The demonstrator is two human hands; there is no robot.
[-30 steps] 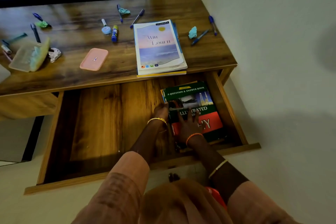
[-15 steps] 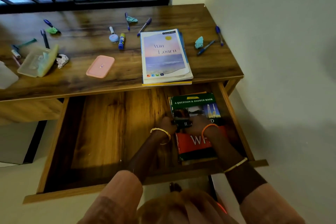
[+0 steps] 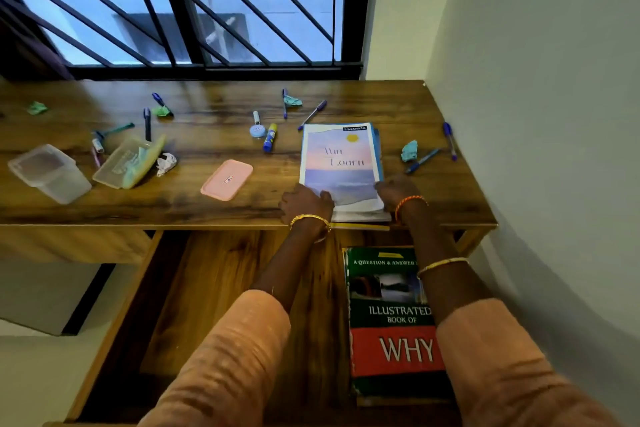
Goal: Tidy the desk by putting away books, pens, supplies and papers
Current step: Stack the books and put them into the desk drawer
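Both arms reach forward over the open drawer to the desk's near edge. The left hand grips the stack of notebooks at its near left corner, thumb on the cover and fingers curled around the edge. The right hand grips the near right corner, fingers curled at the stack's side. Bangles sit on both wrists, and the sleeves are peach.

The top notebook has a pastel cover with a yellow sun and blue edges; a yellow-edged book lies beneath, jutting over the desk's edge. At 6 o'clock from the stack, in the drawer's right end, lies a green-and-red book lettered "WHY", flat, partly under the right forearm.

At 9 o'clock from the stack lies a pink lid; farther on, a tilted clear case and a clear box. A glue stick lies at 10 o'clock. Pens and crumpled paper scraps are scattered at 11 and 12 o'clock; at 3 o'clock are two more pens and a teal scrap. The wooden desk sits in a corner, a barred window behind and a pale wall to the right.
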